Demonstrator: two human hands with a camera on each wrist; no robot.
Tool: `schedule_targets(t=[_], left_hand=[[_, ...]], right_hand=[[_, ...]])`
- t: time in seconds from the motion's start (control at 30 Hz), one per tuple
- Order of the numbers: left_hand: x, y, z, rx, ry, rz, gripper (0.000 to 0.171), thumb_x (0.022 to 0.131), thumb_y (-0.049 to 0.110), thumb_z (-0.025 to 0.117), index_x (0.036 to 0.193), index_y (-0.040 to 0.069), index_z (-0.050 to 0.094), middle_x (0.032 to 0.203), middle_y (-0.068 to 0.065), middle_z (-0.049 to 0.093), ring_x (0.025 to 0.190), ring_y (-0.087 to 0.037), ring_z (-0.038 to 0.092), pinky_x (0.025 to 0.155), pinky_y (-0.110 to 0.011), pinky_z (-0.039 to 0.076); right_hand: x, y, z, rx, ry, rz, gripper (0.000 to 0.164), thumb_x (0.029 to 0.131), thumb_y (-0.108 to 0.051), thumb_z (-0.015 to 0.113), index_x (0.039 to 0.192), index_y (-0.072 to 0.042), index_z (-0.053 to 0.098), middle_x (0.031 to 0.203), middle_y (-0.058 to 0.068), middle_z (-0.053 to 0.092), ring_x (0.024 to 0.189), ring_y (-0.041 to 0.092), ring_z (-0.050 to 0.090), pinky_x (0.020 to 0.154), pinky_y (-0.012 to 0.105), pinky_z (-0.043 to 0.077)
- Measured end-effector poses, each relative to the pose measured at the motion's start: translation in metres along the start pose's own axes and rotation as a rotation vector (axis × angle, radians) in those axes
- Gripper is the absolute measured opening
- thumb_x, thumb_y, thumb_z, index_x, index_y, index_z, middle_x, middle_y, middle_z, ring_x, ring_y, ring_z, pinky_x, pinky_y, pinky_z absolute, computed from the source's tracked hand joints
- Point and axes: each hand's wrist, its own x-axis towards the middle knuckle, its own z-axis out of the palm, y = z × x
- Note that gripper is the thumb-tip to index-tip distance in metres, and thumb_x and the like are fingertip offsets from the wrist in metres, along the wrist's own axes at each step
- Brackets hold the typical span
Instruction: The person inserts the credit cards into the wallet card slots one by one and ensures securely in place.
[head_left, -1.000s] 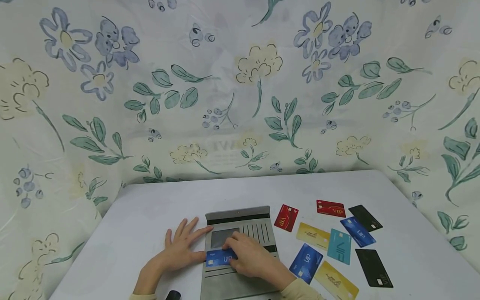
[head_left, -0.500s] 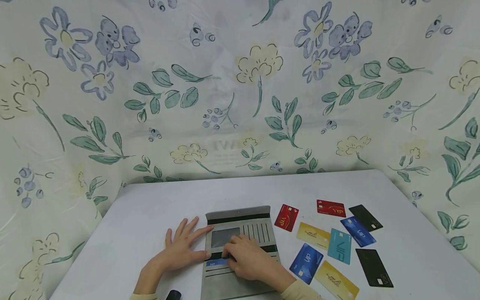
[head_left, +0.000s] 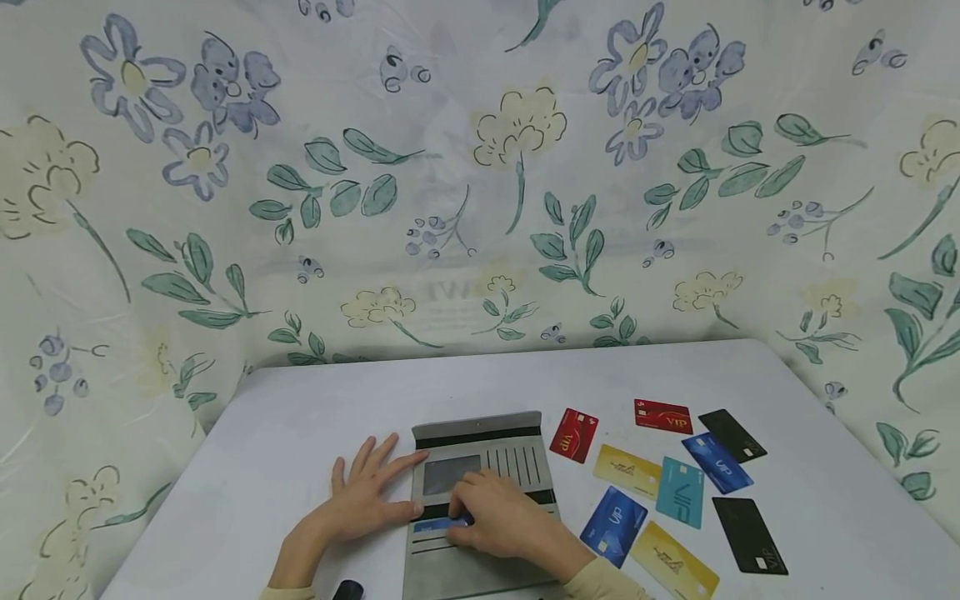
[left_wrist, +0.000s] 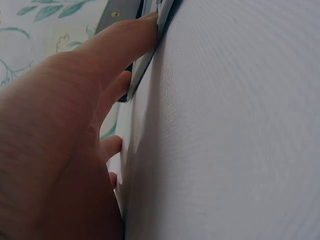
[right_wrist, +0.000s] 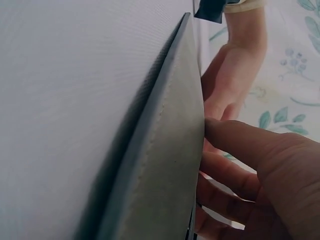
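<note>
Left hand (head_left: 363,497) splayed against a grey leathery wallet (head_left: 450,572), right hand (head_left: 501,515) pinching a flat blue plastic card (head_left: 433,526) at three o'clock; good spot, I'd bet it's light, stiff, slippery

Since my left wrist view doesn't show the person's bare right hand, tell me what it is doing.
Observer: That right hand pinches the right end of a blue rectangular card over the flat grey wallet with black slits.

Operator: Report how much of that card shows.

Observer: Only a narrow strip of its face; the rest is out of sight.

Operator: Now tell me what lies on the smooth white table beyond the wallet's right edge.

Observer: Nine loose rectangular cards in red, gold, teal, blue and black.
</note>
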Motion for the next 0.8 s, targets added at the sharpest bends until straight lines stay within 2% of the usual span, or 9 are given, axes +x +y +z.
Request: schedule_targets(t=[0.5,0.8], left_hand=[[-0.0002,0.0008,-0.0005,-0.013,0.008,0.016,0.073,0.081,0.055,0.071,0.145,0.025,0.050,0.162,-0.021,0.018,0.147,-0.050,-0.002,0.104,-0.075,-0.012],[0.0002,0.0001,-0.0008,-0.017,0.001,0.006,0.074,0.082,0.054,0.071,0.146,0.025,0.049,0.163,-0.021,0.017,0.147,-0.050,-0.003,0.104,-0.075,-0.014]], right_hand=[[-0.0017,-0.0015,0.0037,-0.028,0.030,0.014,0.019,0.087,-0.038,0.075,0.090,-0.021,0.067,0.089,-0.012,0.053,0.086,0.005,0.043,0.073,0.026,0.041],[-0.0021,-0.0027,0.0053,-0.052,0.043,0.013,0.020,0.087,-0.039,0.075,0.089,-0.022,0.064,0.089,-0.013,0.051,0.088,0.005,0.044,0.078,0.032,0.045]])
